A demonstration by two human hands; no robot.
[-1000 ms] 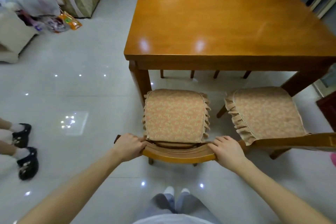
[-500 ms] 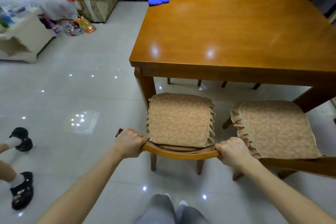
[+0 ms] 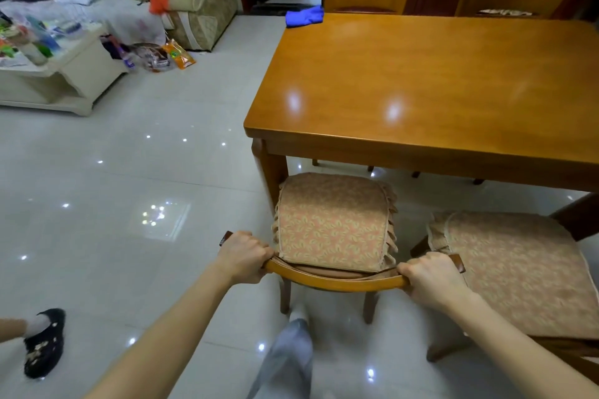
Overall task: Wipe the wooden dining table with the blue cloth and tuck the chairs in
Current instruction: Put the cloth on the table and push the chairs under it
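Chair (image 3: 337, 227) — backrest clasped by left grip (image 3: 244, 254), right grip (image 3: 431, 278).

The desk (image 3: 437, 81) top lies bare but for the cloth (image 3: 304, 16) at its far left corner; its near-left leg (image 3: 270, 172) crowds the chair (image 3: 335, 223).

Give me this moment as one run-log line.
left hand: gripping chair backrest | right hand: gripping backrest | chair seat: front edge at table | blue cloth: on far table corner
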